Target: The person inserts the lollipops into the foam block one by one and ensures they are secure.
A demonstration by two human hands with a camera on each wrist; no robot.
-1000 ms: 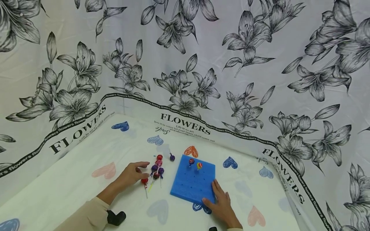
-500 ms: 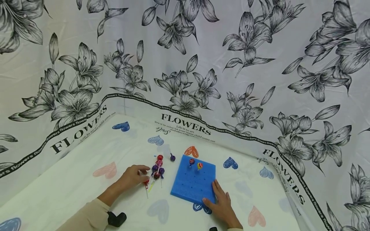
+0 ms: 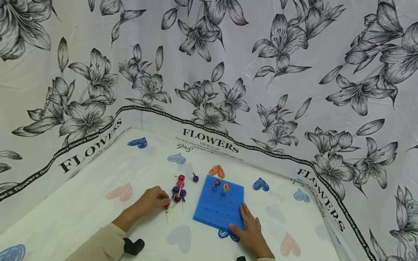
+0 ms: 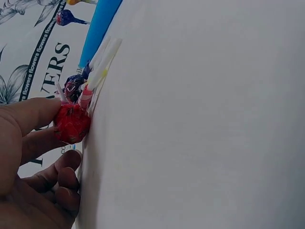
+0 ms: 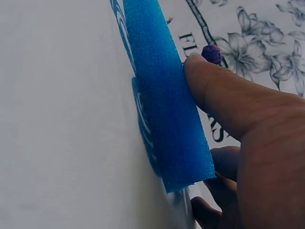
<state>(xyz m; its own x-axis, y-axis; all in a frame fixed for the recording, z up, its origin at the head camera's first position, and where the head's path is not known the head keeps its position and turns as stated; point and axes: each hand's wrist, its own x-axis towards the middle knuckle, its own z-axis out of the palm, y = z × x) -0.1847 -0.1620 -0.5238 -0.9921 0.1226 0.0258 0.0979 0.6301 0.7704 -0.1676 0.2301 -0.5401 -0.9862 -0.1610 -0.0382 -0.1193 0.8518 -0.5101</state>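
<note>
My left hand [image 3: 163, 200] lies left of a small pile of wrapped lollipops [image 3: 179, 190] and pinches the head of a red lollipop [image 3: 167, 207] that lies on the cloth. In the left wrist view the red lollipop [image 4: 71, 123] sits between thumb and fingers [image 4: 35, 114], its stick pointing away. A blue foam block [image 3: 215, 208] with rows of holes lies to the right. Two lollipops [image 3: 217, 182] [image 3: 225, 187] stand in its far row. My right hand [image 3: 249, 228] rests flat on the block's near right corner. The thumb [image 5: 224, 90] presses against the foam block [image 5: 162, 95].
A single purple lollipop [image 3: 195, 178] lies beyond the pile. The white table cloth [image 3: 81, 210] carries heart prints. Flower-printed fabric walls [image 3: 209, 72] close off the back, left and right. A black strap piece [image 3: 134, 246] sits by my left sleeve.
My left hand's fingers, stretched toward the pile a second ago, have curled in and closed round the red lollipop's head. The right hand and the block stay put.
</note>
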